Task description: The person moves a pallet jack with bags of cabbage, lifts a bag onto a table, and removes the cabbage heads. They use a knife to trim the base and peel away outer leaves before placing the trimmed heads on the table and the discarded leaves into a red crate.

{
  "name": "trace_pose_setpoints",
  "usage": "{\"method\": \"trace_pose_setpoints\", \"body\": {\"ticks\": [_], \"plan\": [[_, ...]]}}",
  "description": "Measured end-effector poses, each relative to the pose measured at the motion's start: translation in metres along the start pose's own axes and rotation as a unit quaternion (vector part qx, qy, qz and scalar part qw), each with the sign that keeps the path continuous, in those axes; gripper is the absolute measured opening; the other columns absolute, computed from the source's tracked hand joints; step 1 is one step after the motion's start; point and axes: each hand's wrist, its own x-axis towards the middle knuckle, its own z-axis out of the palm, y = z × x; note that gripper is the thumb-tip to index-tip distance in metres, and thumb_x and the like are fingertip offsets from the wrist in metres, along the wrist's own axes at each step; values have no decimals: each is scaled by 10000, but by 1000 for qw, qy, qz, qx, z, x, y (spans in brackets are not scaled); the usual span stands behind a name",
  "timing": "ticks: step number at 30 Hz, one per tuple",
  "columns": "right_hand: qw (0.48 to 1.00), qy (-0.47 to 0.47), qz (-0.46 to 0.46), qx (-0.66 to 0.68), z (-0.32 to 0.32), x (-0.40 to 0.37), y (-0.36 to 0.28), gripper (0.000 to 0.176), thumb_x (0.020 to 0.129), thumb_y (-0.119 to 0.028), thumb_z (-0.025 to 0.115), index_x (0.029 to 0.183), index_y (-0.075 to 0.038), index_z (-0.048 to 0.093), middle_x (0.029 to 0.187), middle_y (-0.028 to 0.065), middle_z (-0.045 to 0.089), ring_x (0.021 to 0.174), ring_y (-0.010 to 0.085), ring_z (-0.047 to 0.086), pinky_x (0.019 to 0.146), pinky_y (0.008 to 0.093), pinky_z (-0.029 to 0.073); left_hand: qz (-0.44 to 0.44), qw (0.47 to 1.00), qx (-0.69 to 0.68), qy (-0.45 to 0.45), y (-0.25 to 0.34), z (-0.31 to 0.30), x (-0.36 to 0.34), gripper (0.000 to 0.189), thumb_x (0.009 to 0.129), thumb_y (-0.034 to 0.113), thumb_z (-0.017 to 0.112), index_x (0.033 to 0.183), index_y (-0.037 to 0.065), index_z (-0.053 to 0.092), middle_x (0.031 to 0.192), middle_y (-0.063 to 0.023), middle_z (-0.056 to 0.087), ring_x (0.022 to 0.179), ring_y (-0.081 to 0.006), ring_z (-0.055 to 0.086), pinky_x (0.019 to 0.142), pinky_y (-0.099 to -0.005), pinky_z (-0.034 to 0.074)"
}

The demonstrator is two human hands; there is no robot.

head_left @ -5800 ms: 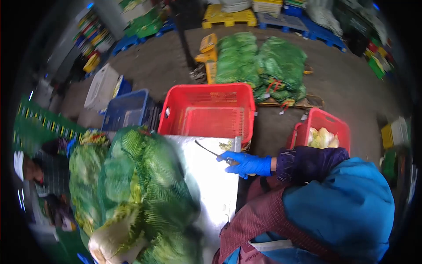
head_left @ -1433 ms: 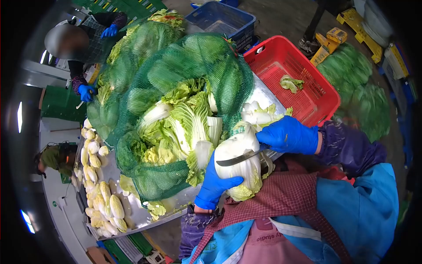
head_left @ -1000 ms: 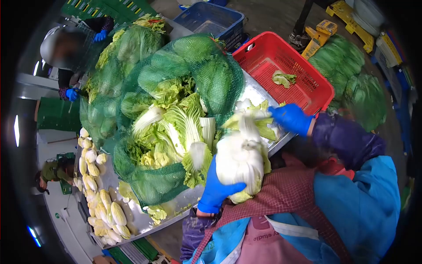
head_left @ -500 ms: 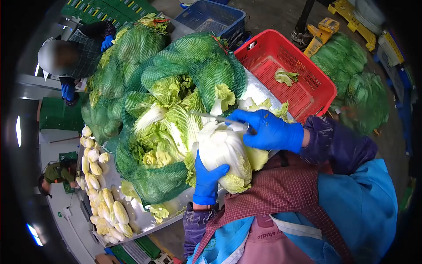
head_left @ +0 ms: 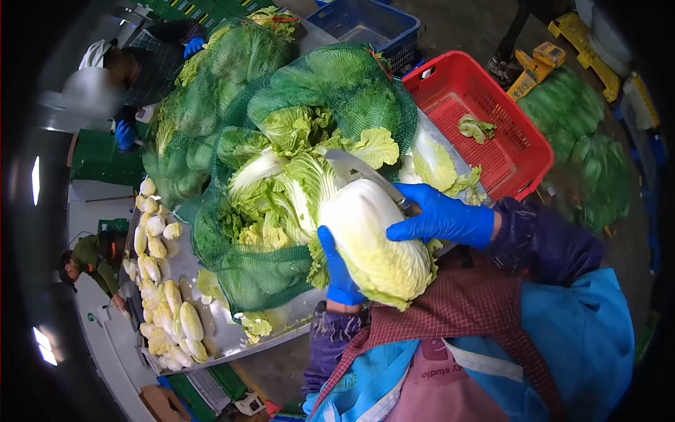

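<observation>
A pale napa cabbage (head_left: 376,243) is held between my two blue-gloved hands. My left hand (head_left: 339,271) supports its left side, thumb up along the leaves. My right hand (head_left: 443,218) is closed around the handle of a knife (head_left: 362,171), its fingers and thumb also against the cabbage's right side. The blade points up and left, above the cabbage's top end. Just beyond lies an open green mesh bag (head_left: 246,281) with leafy cabbages (head_left: 288,190) inside. Loose leaves (head_left: 432,162) lie right of the bag on the metal table.
A red basket (head_left: 520,151) with a leaf (head_left: 476,129) stands at the right, a blue crate (head_left: 358,24) behind. Trimmed cabbages (head_left: 165,316) cover the table's left end. Two co-workers (head_left: 151,67) (head_left: 95,264) are at the left. Green mesh bags (head_left: 569,119) lie beyond the basket.
The cabbage has turned in my hands, showing its smooth side. My right hand has moved down onto its side, and the knife blade now points up and away. More pale leaf lies beside the bag.
</observation>
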Motion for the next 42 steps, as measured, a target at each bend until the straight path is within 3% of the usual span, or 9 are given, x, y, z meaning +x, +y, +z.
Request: {"method": "trace_pose_setpoints", "body": {"ticks": [5, 7, 10, 21, 26, 31, 35, 36, 42], "plan": [[993, 26, -57, -99, -16, 1, 30, 710, 701, -302, 727, 1252, -6, 389, 1140, 141, 533, 952, 191, 572, 836, 307, 443, 40, 989, 136, 42, -16, -33, 0, 691, 818, 377, 576, 1334, 46, 257, 1288, -133, 399, 1149, -255, 437, 933, -377, 405], [878, 93, -160, -442, -15, -4, 24, 766, 680, -386, 706, 1258, -12, 372, 1164, 173, 499, 925, 274, 584, 823, 339, 451, 82, 980, 178, 19, -15, -19, 3, 742, 740, 206, 679, 1323, 38, 252, 1246, -131, 419, 1123, -257, 451, 927, -364, 408], [888, 87, -82, -444, -5, -8, 15, 821, 637, -331, 734, 1281, -15, 335, 1184, 187, 457, 1045, 294, 517, 883, 343, 416, 125, 977, 158, 76, -18, -5, 1, 834, 647, 91, 737, 1316, 27, 242, 1229, -129, 418, 1103, -259, 458, 926, -351, 406], [882, 134, -158, -423, -6, 2, 26, 670, 679, -104, 559, 1307, -142, 327, 1112, 156, 552, 841, 319, 603, 697, 377, 494, 256, 863, 422, 103, -24, -20, 11, 1005, 525, 218, 832, 1311, 14, 241, 1279, -137, 340, 1170, -249, 365, 984, -347, 313], [781, 204, -115, -579, -49, 21, -15, 634, 658, -6, 520, 1259, -191, 440, 954, 100, 624, 838, 252, 622, 728, 316, 495, 200, 867, 450, 75, -16, -28, 3, 880, 596, 207, 791, 1292, 9, 290, 1238, -147, 405, 1140, -248, 407, 964, -355, 341], [686, 303, -252, -612, -88, 23, -12, 452, 729, -200, 608, 1166, -155, 503, 844, 102, 610, 757, 299, 601, 680, 370, 483, -43, 995, 64, 58, -16, -25, -15, 722, 792, 454, 559, 1327, 52, 287, 1269, -160, 417, 1148, -297, 432, 967, -439, 368], [957, 89, -93, -259, -38, 0, 6, 576, 713, -333, 723, 1160, -55, 488, 729, -1, 507, 657, 74, 490, 623, 251, 444, -37, 998, -50, 18, -12, -13, -13, 773, 801, 578, 471, 1353, 82, 253, 1340, -138, 354, 1183, -313, 400, 987, -447, 344], [969, 57, 108, -214, -11, -12, -28, 615, 721, -323, 720, 1205, -61, 447, 771, 9, 540, 644, 73, 495, 609, 257, 449, -27, 994, -102, -3, -13, -14, -11, 770, 803, 566, 480, 1352, 76, 252, 1337, -138, 356, 1183, -304, 401, 988, -432, 345], [996, 41, -54, -55, -13, -5, 16, 683, 730, -145, 713, 1293, -30, 342, 1138, 74, 510, 1023, 112, 481, 877, 266, 405, 93, 978, 182, 35, -5, -19, 4, 750, 807, 399, 573, 1355, 34, 213, 1316, -130, 362, 1175, -239, 402, 968, -363, 360]]}}
